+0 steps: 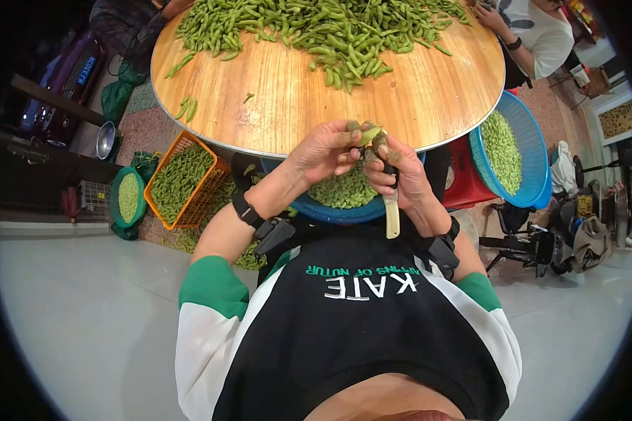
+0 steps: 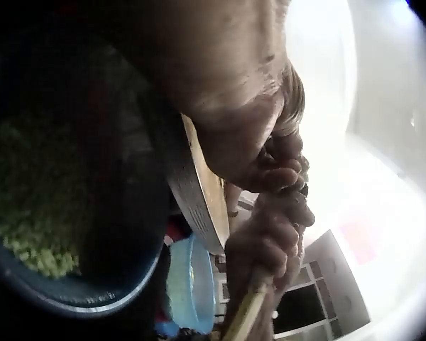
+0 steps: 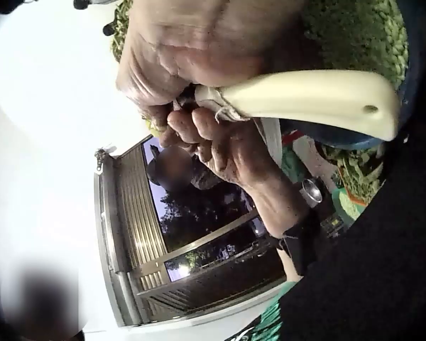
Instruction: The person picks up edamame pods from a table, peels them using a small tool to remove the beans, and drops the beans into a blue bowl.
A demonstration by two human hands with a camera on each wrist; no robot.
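Note:
Both hands meet just above the near edge of the round wooden table. My left hand pinches a green bean pod between thumb and fingertips. Fingers curled, my right hand grips a small tool by its cream, knife-like handle; its working end is hidden among the fingers. In the right wrist view, string is wound round the neck of the handle, which has a hole at its end. Below the hands stands a blue basin of shelled green beans.
Pods are heaped on the table's far side, where two other people sit. An orange crate of pods and a green basin stand left. At right, a blue basket of shelled beans sits by a red stool.

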